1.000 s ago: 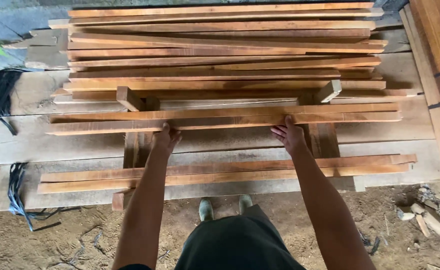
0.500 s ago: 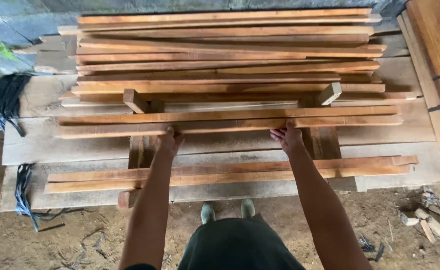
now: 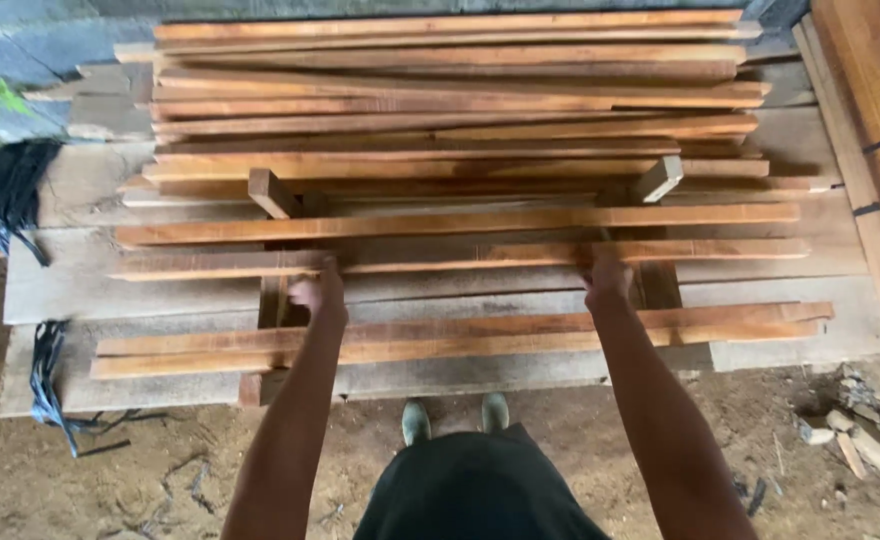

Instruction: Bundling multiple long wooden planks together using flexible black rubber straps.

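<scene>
Both hands grip one long reddish-brown wooden slat (image 3: pixel 460 257) that lies crosswise over two wooden supports. My left hand (image 3: pixel 318 291) holds it left of the middle, and my right hand (image 3: pixel 608 275) holds it right of the middle. Just beyond it lies a second slat (image 3: pixel 460 221), with a small gap between the two. Closer to me, a pair of slats (image 3: pixel 460 335) rests side by side on pale grey boards (image 3: pixel 780 345).
A stack of several similar slats (image 3: pixel 450 100) fills the far side. Two short support blocks (image 3: pixel 272 192) (image 3: pixel 657 178) stick up. Black cord bundles (image 3: pixel 10 190) hang at the left. Tall planks (image 3: pixel 875 130) run along the right. Dirt floor and rubble (image 3: pixel 850 440) lie below.
The slat in my hands has come a little toward me, opening a gap between it and the slat behind. My hands moved with it.
</scene>
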